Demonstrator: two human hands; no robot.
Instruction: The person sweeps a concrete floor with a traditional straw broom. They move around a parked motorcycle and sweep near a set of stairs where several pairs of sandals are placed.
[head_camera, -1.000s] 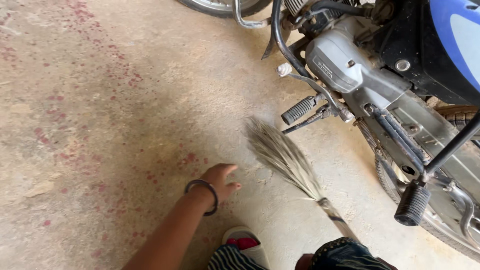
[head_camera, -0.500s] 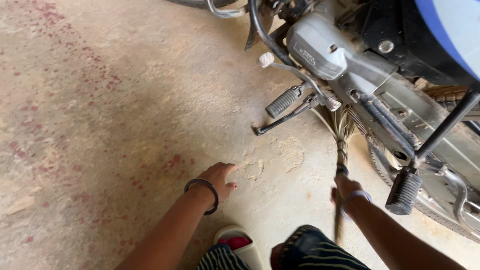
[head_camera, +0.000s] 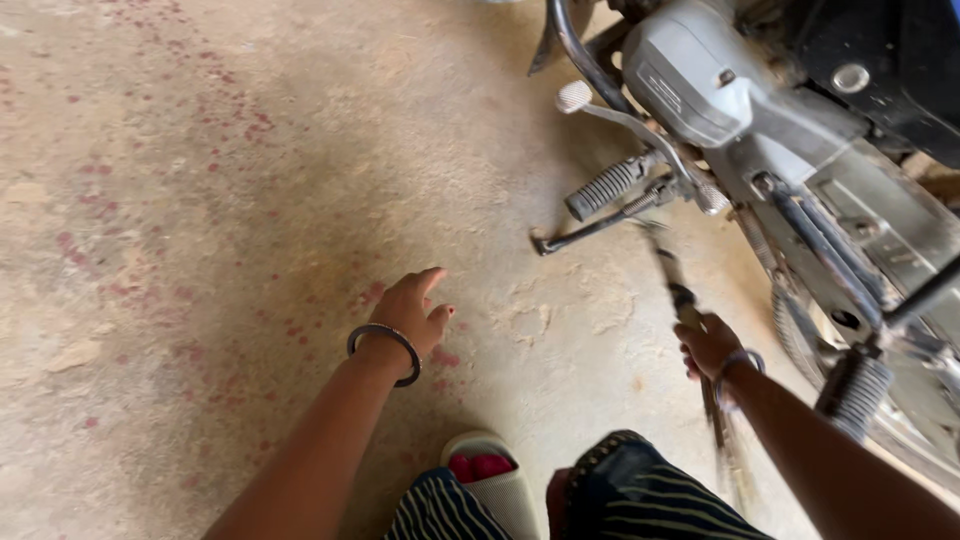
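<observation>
One right hand (head_camera: 708, 345) grips a thin, stiff broom handle (head_camera: 682, 300).

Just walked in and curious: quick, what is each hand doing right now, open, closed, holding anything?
Left hand: open, empty, held out over the concrete floor.
Right hand: closed around the broom handle, beside the motorcycle.

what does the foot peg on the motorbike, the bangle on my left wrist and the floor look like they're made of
Foot peg: dark ribbed sleeve, likely rubber, on a metal bar. Bangle on the left hand: thin dark ring with a dull sheen, probably metal. Floor: rough, matte, dusty grey-brown with red speckles, probably concrete.
</observation>
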